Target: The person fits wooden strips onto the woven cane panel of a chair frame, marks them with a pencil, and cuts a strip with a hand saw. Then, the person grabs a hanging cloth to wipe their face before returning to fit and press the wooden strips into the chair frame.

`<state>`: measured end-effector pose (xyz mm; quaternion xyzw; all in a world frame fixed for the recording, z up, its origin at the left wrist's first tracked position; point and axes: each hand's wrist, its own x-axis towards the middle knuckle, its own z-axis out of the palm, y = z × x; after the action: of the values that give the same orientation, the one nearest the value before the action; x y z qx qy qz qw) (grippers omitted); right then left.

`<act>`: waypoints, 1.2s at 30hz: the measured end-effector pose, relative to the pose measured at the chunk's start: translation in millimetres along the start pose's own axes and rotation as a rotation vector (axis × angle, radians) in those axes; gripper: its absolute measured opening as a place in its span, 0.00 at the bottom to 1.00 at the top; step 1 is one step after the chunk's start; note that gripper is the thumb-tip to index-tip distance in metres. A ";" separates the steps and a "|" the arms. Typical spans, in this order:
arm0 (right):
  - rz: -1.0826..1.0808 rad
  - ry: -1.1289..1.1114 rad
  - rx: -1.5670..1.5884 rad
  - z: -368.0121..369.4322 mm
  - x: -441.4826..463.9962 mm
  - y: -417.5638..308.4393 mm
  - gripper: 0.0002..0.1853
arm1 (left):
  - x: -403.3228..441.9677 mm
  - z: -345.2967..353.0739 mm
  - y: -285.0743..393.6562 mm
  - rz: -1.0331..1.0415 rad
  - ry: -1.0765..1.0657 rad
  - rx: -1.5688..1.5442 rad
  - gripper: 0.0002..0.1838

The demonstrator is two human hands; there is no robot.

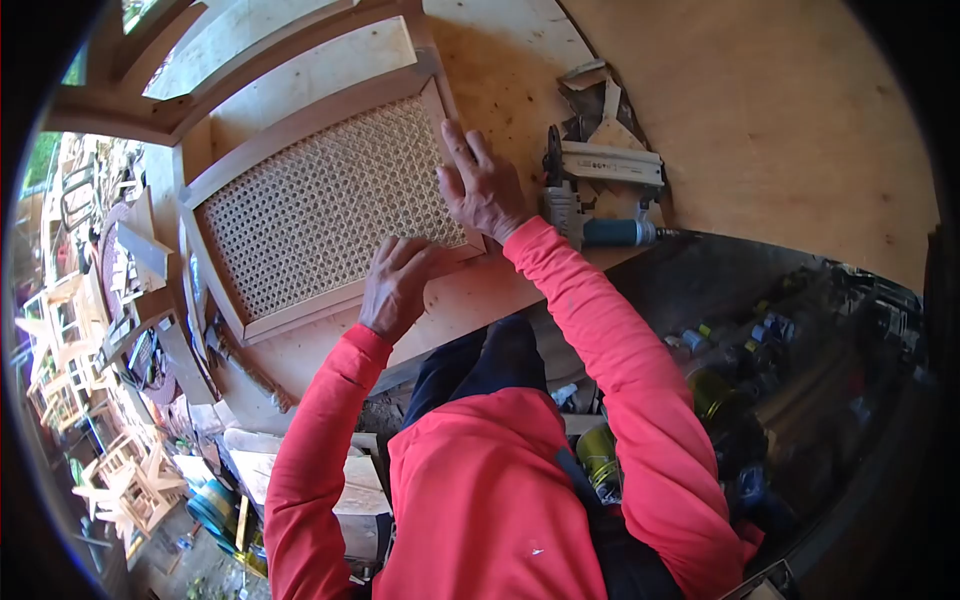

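A wooden chair frame with a woven cane panel (325, 205) lies on the workbench, thin wooden strips edging the cane. My left hand (397, 285) rests at the lower edge of the panel near its right corner. Its fingers are bent over the cane, and the thumb reaches right along the bottom strip (335, 300). My right hand (485, 185) lies at the right side of the frame, fingers stretched along the side strip (437, 110) and thumb apart. Neither hand shows a grip on a tool.
A nail gun (610, 165) lies on the bench right of my right hand, beside torn scraps (590, 85). A large plywood sheet (760, 110) covers the right side. Wooden frames (130, 490) and offcuts crowd the floor at left. Dark clutter fills the space below the bench at right.
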<state>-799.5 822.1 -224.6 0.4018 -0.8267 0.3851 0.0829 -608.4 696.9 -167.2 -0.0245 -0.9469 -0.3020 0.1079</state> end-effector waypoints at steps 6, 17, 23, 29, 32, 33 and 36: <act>0.030 0.033 0.023 0.8 -0.4 -4.5 0.40 | -4.8 14.6 -4.1 0.038 0.059 0.074 0.17; 0.022 0.061 0.005 3.1 -0.7 -5.1 0.39 | -4.4 11.4 2.3 -0.004 0.006 0.058 0.23; 0.015 0.050 -0.010 3.2 -2.7 -4.9 0.39 | -21.8 26.3 10.2 -0.020 0.053 0.176 0.27; -0.017 0.037 -0.044 4.7 -0.6 -1.1 0.39 | -23.4 31.1 2.6 0.018 0.087 0.172 0.26; -0.017 0.023 -0.054 2.0 -1.0 -3.9 0.39 | -24.9 30.3 0.8 0.028 0.081 0.168 0.25; -0.012 0.015 -0.051 0.7 -0.9 -4.8 0.39 | -25.1 30.9 0.3 0.027 0.084 0.167 0.25; -0.010 -0.001 -0.053 -0.9 -0.1 -6.1 0.40 | -24.4 30.5 -2.4 0.022 0.060 0.160 0.25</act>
<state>-795.1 820.5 -220.5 0.4039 -0.8346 0.3623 0.0951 -590.7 713.1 -198.2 -0.0173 -0.9640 -0.2246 0.1414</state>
